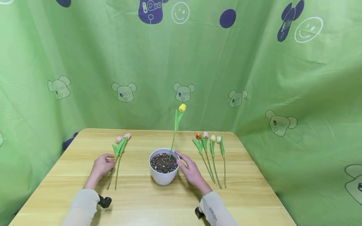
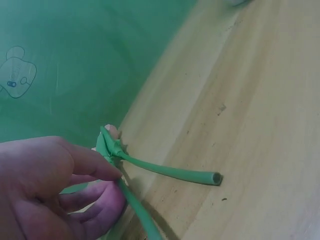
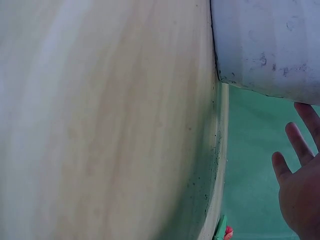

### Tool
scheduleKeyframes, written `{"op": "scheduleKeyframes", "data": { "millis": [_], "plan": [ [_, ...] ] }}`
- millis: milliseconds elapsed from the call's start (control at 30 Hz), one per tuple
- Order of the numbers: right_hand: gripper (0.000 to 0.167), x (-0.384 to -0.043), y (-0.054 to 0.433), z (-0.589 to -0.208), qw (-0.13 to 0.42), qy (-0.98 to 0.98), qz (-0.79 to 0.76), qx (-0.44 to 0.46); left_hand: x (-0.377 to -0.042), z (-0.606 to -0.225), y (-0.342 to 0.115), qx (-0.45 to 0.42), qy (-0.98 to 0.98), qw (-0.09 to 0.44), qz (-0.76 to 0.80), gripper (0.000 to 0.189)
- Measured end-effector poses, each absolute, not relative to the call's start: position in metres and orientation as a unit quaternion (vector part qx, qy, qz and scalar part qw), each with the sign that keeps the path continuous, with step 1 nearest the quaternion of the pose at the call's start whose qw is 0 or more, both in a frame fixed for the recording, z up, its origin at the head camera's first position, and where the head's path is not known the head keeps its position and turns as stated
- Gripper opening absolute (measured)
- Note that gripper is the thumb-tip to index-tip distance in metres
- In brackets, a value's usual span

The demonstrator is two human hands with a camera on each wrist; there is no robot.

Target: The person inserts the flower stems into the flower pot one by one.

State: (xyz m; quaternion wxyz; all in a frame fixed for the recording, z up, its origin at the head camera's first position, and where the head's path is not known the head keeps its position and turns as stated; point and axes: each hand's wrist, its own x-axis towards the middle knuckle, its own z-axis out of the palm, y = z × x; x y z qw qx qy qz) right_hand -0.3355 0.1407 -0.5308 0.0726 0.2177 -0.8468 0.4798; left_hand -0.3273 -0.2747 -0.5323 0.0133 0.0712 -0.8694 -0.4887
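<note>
A white ribbed flowerpot (image 1: 163, 179) filled with dark soil (image 1: 161, 163) stands mid-table. Upright in the soil is a yellow tulip (image 1: 182, 108), its stem near the pot's right side. My right hand (image 1: 193, 173) rests against the pot's right rim with its fingers extended; the right wrist view shows fingertips (image 3: 300, 107) at the pot wall. On the left, two pink tulips (image 1: 118, 140) lie side by side, blooms away from me. My left hand (image 1: 102, 165) pinches the stem (image 2: 131, 197) of the left one between its fingertips, while the other stem (image 2: 185, 173) lies beside it.
Right of the pot lie several more tulips: a red one (image 1: 198, 136), a pink one (image 1: 205, 135), a pale yellow one (image 1: 213, 138) and a white one (image 1: 219, 139). Green curtains (image 1: 150, 62) enclose the wooden table (image 1: 135, 207) behind and at both sides.
</note>
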Motion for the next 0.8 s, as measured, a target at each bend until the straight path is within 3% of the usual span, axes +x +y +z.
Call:
{"op": "scheduleKeyframes", "data": {
  "millis": [400,800],
  "plan": [
    [0.047,-0.3356,0.1413,-0.5315,0.074,-0.846,0.481,0.219,-0.3252,-0.5268,-0.2723,0.084,-0.833,-0.031,-0.546,0.043],
    [0.047,-0.3377,0.1416,-0.5326,0.066,-0.845,0.484,0.217,-0.3237,-0.5325,-0.2789,0.061,-0.79,-0.07,-0.606,0.053]
  ]
}}
